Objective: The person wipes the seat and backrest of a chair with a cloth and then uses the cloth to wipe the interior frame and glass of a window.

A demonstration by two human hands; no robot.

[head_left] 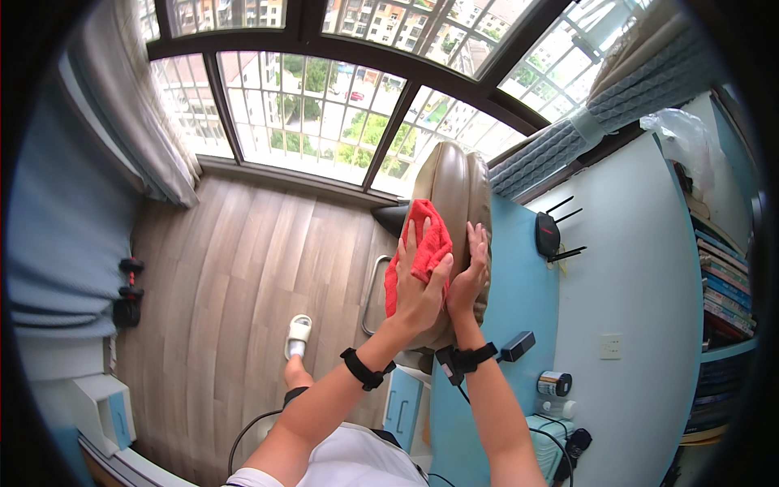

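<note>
In the head view, you are laying your left hand [418, 300] over a bright red, crumpled fabric cloth [434, 239], which is resting against the tall, padded, brown leather-like chair back [449, 174]. The fingers of that hand are stretching forward, slightly apart, and pressing on the cloth rather than closing into a fist. Your right hand [469, 276] is holding its fingers straight and nearly together, and is standing edge-up along the right side of the chair back; whether its whole palm is touching, you cannot tell from here. You are wearing a black strap on each wrist.

The chair back is standing just beside a smooth, light-blue surface [523, 300] on your right. A black router with several antennas [548, 235] is sitting near the surface's right edge, and a small, dark, rectangular box [518, 346] is lying nearer to you, beside your right wrist. A round, dark-lidded jar [555, 383] is standing closer still. Below, your foot is wearing a pale slipper [299, 327] on the wood-plank floor [235, 284].
</note>
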